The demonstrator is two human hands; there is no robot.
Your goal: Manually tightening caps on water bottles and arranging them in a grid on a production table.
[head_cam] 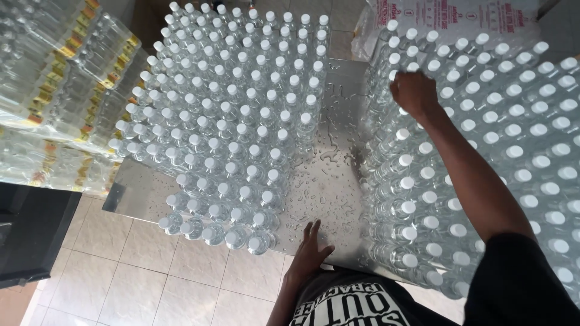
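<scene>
Sorting step: right hand (414, 92) closed over a capped bottle (403, 134) in the right block
Left hand (311, 246): flat, fingers spread on wet steel table (329, 175)
Next move: probably a straight lift, neighbours are packed tight

Left hand (311, 247) flat on wet steel table (329, 175); right hand (414, 93) atop bottles (513, 145).

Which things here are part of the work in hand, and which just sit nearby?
In hand:
- right hand on the right block of capped bottles
- left hand flat on the wet metal table

Nearby:
- left block of bottles
- wrapped bottle packs
- white sack
</scene>
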